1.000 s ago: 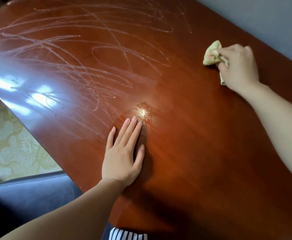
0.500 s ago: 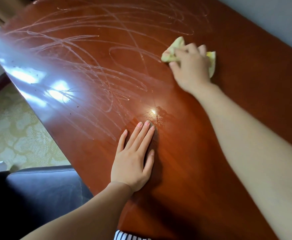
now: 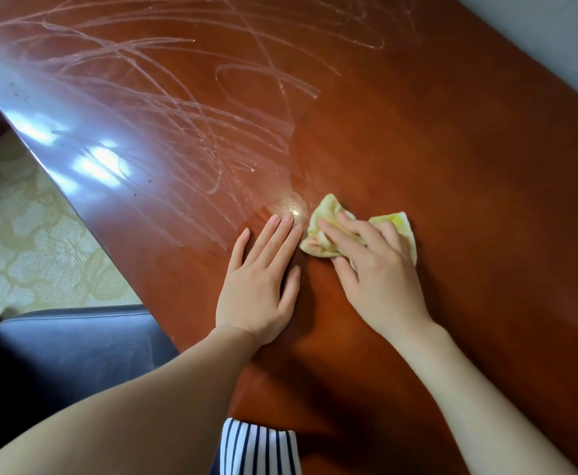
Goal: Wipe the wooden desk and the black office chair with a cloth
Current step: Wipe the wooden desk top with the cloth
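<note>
A glossy reddish-brown wooden desk (image 3: pixel 434 149) fills most of the view, with pale streaky wipe marks across its left and far half. My right hand (image 3: pixel 380 272) presses a crumpled yellow cloth (image 3: pixel 328 231) on the desk near the middle, fingers curled over it. My left hand (image 3: pixel 260 279) lies flat on the desk just left of the cloth, fingers straight and nearly touching it. The black office chair (image 3: pixel 68 358) shows at the lower left, beside the desk's near edge.
A pale patterned carpet (image 3: pixel 23 241) lies left of the desk. A grey wall (image 3: pixel 561 39) runs along the desk's far right side. A striped piece of clothing (image 3: pixel 260 447) shows at the bottom edge.
My right hand has dragged the cloth from the far right of the desk toward me, down to beside my left hand. The left hand has stayed flat in place.
</note>
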Demonstrator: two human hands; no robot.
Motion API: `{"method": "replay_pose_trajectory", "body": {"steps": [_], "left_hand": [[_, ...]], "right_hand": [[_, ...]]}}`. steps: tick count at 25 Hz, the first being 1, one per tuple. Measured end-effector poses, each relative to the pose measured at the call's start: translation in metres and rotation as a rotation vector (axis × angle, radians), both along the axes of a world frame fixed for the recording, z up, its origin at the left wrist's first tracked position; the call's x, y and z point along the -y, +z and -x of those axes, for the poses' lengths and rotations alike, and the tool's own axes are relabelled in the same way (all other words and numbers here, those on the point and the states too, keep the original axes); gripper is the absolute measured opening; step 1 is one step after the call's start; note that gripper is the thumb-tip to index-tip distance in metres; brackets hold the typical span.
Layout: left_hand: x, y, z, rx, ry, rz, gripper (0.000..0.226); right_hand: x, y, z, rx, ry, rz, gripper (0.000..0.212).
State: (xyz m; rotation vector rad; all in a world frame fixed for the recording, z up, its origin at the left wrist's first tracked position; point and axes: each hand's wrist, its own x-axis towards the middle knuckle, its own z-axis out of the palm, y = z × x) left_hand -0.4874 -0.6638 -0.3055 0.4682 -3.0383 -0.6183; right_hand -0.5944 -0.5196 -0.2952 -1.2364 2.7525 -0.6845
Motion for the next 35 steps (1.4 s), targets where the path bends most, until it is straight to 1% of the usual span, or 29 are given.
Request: {"method": "replay_pose_trajectory", "body": {"steps": [4,6,10,13,16,18,20,22,24,26,31,35], "left_hand": [[-0.001,0.0,-0.001,-0.011,0.007,-0.012,0.053],[-0.001,0.0,-0.001,-0.008,0.007,-0.016,0.053],[-0.001,-0.001,-0.001,0.001,0.003,0.0,0.054],[0.0,-0.001,0.0,-0.001,-0.002,0.001,0.054],[0.001,-0.001,-0.001,-0.01,0.005,-0.008,0.055],[0.002,-0.001,-0.002,-0.011,0.009,-0.008,0.055],[0.002,-0.002,-0.002,-0.014,0.01,0.001,0.055],[0.001,-0.002,-0.001,-0.014,0.008,0.008,0.055],[0.001,-0.002,-0.002,-0.019,0.01,0.018,0.055],[0.0,-0.003,-0.002,-0.022,0.006,0.032,0.055],[-0.001,-0.006,-0.001,-0.043,0.011,0.016,0.056],[-0.001,-0.004,-0.006,-0.022,-0.078,0.024,0.056]], "right_hand": [[-0.022,-0.001,0.017,-0.087,0.103,-0.027,0.046],[-0.017,-0.002,0.043,-0.114,0.034,-0.031,0.046],[0.03,-0.003,0.095,-0.082,-0.217,-0.023,0.04],[0.073,-0.003,0.12,-0.049,-0.268,0.01,0.038],[0.112,-0.003,0.127,0.004,-0.277,0.027,0.039],[0.126,-0.003,0.121,0.032,-0.225,-0.007,0.039],[0.128,-0.004,0.108,0.062,-0.117,-0.033,0.042],[0.117,-0.005,0.092,0.073,-0.009,-0.028,0.042],[0.101,-0.006,0.073,0.064,0.056,-0.006,0.04],[0.085,-0.006,0.058,0.079,0.065,-0.001,0.039],[0.05,-0.002,0.023,0.114,0.013,-0.007,0.041],[0.023,-0.003,-0.005,0.133,-0.063,0.01,0.046]]}}
